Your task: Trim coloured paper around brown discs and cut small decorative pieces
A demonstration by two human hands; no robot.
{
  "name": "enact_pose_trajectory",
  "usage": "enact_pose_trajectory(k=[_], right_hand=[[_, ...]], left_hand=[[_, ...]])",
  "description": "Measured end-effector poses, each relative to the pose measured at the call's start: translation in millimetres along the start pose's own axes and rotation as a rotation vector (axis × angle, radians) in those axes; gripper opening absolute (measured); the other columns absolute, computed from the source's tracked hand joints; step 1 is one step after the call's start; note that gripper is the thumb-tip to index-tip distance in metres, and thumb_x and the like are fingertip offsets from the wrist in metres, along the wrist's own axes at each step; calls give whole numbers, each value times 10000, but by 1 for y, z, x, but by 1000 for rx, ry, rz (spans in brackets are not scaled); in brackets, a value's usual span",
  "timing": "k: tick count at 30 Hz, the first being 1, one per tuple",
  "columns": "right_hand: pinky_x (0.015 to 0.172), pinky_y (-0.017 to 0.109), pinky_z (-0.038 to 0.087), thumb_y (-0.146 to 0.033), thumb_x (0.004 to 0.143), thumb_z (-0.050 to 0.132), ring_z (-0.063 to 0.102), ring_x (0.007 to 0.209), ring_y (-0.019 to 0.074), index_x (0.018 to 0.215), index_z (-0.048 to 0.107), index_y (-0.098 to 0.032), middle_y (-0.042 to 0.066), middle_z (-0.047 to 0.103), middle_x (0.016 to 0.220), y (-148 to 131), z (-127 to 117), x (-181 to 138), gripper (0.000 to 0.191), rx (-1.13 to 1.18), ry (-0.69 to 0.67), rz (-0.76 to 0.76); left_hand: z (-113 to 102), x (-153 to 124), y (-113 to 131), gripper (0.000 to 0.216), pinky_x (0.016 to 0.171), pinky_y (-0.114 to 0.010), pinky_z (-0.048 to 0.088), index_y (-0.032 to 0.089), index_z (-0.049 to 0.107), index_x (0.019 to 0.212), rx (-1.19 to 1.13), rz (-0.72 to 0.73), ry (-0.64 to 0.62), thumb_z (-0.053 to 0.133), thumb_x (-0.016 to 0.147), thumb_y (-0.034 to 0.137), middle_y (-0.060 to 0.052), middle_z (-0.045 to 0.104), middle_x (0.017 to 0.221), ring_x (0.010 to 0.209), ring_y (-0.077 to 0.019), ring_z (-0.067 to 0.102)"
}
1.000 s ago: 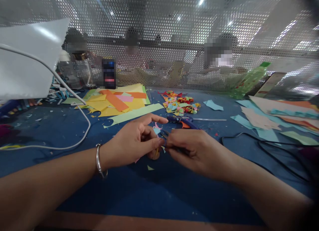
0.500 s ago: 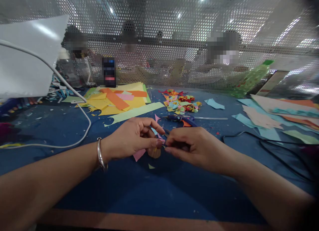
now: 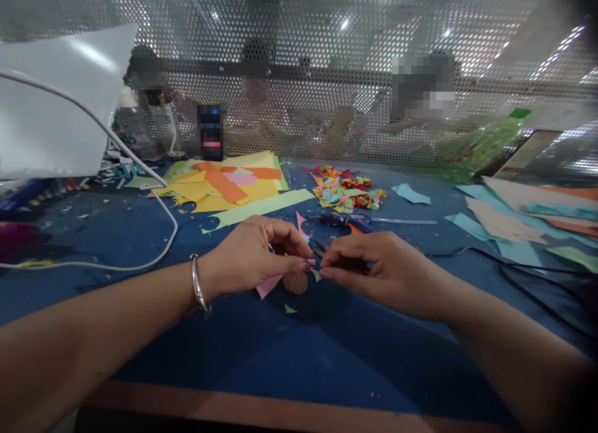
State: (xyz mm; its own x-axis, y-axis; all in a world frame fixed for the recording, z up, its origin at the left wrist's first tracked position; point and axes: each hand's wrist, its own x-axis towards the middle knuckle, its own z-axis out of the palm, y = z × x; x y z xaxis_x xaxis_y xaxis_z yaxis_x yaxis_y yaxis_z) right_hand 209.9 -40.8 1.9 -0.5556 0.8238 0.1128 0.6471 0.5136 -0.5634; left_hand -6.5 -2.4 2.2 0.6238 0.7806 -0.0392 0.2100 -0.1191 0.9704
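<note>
My left hand (image 3: pixel 261 252), with a silver bracelet at the wrist, pinches a small pinkish-purple paper piece (image 3: pixel 311 262) between thumb and forefinger. Just to its right, my right hand (image 3: pixel 374 263) has thumb and forefinger drawn together; what they hold, if anything, is too small to make out. A dark pointed metal tip (image 3: pixel 319 247) shows beside the right fingers, its remainder hidden. Below the fingertips lies a round wooden disc (image 3: pixel 296 283), with pink paper (image 3: pixel 270 287) partly under the left hand and a small green scrap (image 3: pixel 290 308) nearer me.
Beyond the hands lie a blue glue gun (image 3: pixel 343 220) with a clear glue stick (image 3: pixel 406 221), a heap of small folded papers (image 3: pixel 348 193) and yellow sheets (image 3: pixel 200 193). Blue and peach papers (image 3: pixel 502 218) and a black cable (image 3: pixel 523 268) are right. A white cable (image 3: pixel 172 230) loops left.
The view has shifted slightly, so everything sits a little further right. The wooden disc shows more from under the left hand. My hands remain close together, fingers slightly repositioned.
</note>
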Motion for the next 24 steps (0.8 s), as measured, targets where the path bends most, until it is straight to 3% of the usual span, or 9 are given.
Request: enact_pose_trajectory(k=[9, 14, 24], right_hand=[[530, 191, 369, -236, 925, 512, 469, 559, 90, 710, 577, -177, -24, 540, 629, -3, 1, 1, 231, -60, -3, -108], [544, 203, 376, -206, 919, 501, 465, 555, 96, 719, 575, -176, -23, 533, 628, -3, 0, 1, 216, -99, -2, -139], [546, 228, 353, -239, 922, 527, 472, 566, 106, 735, 603, -176, -15, 564, 650, -1, 3, -1, 211, -151, 33, -129]], left_hand=[[-1, 2, -5, 148, 690, -239, 480, 112, 677, 825, -150, -72, -85, 751, 741, 208, -18, 693, 732, 671, -107, 628], [-1, 1, -4, 168, 679, -239, 459, 120, 673, 774, -106, -80, -49, 719, 785, 282, -14, 682, 704, 652, -102, 607], [-2, 1, -5, 195, 699, -248, 470, 130, 642, 822, -125, -92, -53, 779, 705, 205, -7, 685, 720, 679, -110, 638]])
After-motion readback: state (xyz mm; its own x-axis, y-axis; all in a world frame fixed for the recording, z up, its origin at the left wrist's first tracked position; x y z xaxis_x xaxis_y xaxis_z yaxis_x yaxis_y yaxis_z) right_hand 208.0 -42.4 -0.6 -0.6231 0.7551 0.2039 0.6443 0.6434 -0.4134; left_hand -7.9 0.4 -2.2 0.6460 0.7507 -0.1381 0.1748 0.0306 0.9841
